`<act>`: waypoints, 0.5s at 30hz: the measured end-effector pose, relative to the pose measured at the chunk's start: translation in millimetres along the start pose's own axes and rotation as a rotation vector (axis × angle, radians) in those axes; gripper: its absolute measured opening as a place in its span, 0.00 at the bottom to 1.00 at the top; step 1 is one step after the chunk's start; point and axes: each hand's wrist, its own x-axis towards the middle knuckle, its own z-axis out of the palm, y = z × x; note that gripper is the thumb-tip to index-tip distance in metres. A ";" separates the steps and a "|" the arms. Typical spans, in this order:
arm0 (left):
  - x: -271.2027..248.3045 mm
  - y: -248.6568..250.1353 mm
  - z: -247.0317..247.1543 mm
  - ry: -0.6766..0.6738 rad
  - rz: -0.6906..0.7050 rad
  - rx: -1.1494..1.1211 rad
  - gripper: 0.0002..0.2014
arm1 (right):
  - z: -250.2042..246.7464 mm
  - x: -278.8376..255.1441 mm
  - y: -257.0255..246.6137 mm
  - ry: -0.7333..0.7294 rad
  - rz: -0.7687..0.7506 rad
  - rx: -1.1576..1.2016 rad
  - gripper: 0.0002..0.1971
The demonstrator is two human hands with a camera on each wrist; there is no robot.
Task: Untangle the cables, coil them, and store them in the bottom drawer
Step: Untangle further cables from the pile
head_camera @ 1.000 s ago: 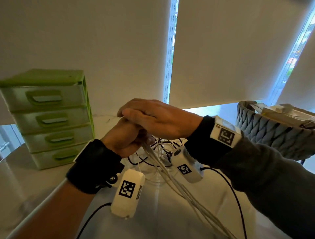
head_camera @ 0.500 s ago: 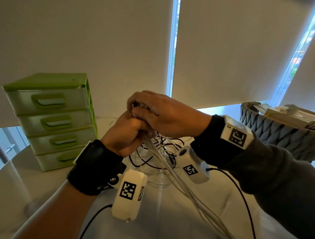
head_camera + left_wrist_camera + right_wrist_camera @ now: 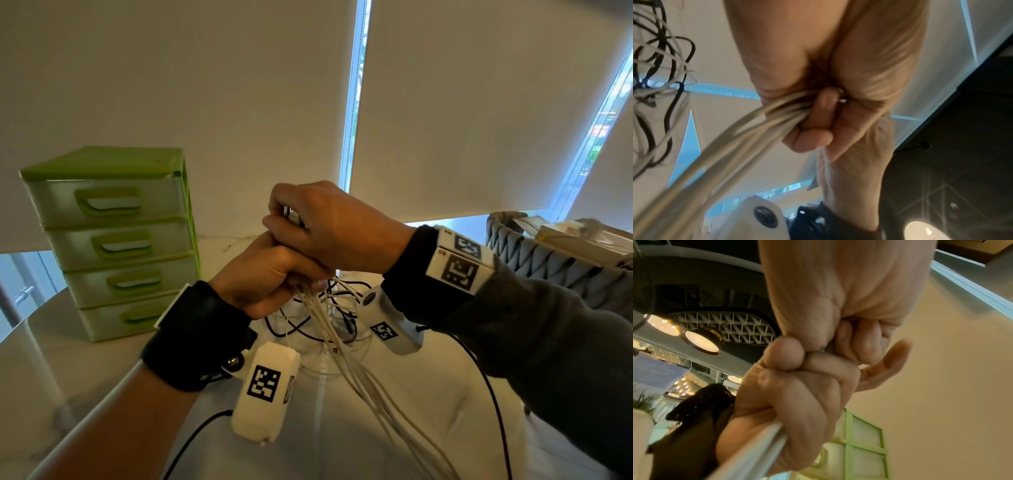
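My left hand (image 3: 270,274) is a fist around a bundle of white cables (image 3: 370,387), which hangs down to the lower right. The same fist shows in the left wrist view, where the white cables (image 3: 748,133) leave it to the lower left. My right hand (image 3: 294,222) sits on top of the left fist and pinches a small pale plug (image 3: 292,216) at the bundle's top end. A tangle of black and white cables (image 3: 329,308) lies on the table below both hands. The green drawer unit (image 3: 113,236) stands at the left, its bottom drawer (image 3: 126,317) closed.
A grey woven basket (image 3: 548,263) holding boxes stands at the right on the white table (image 3: 85,370). Black leads from the wrist cameras trail toward me. White roller blinds hang behind the table. The right wrist view shows the drawer unit (image 3: 863,443) past the joined hands.
Both hands have risen together with the white bundle. The right hand's fingers have lifted from lying flat over the left fist to pinching the plug above it.
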 end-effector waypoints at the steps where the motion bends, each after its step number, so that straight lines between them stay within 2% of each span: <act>1: 0.1 -1.3 -0.2 0.017 -0.009 0.009 0.22 | 1.7 -0.6 0.5 -0.010 0.004 -0.010 0.09; 4: 2.2 -4.6 0.7 0.107 -0.017 0.054 0.16 | 2.3 -1.3 1.8 -0.031 0.044 0.045 0.10; 8: 5.2 -7.7 3.9 0.222 -0.005 0.094 0.21 | -4.0 0.8 1.8 -0.062 0.063 0.035 0.12; 12: 3.1 -6.7 -14.1 0.284 0.005 -0.003 0.24 | -17.3 -7.9 7.3 -0.027 0.091 0.051 0.13; 14: -2.3 -6.2 -30.8 0.290 0.012 -0.078 0.18 | -19.4 -24.5 16.6 -0.140 0.120 -0.006 0.11; 15: -7.5 -6.5 -38.7 0.295 0.010 -0.124 0.13 | -17.3 -35.6 22.1 -0.253 0.136 -0.049 0.09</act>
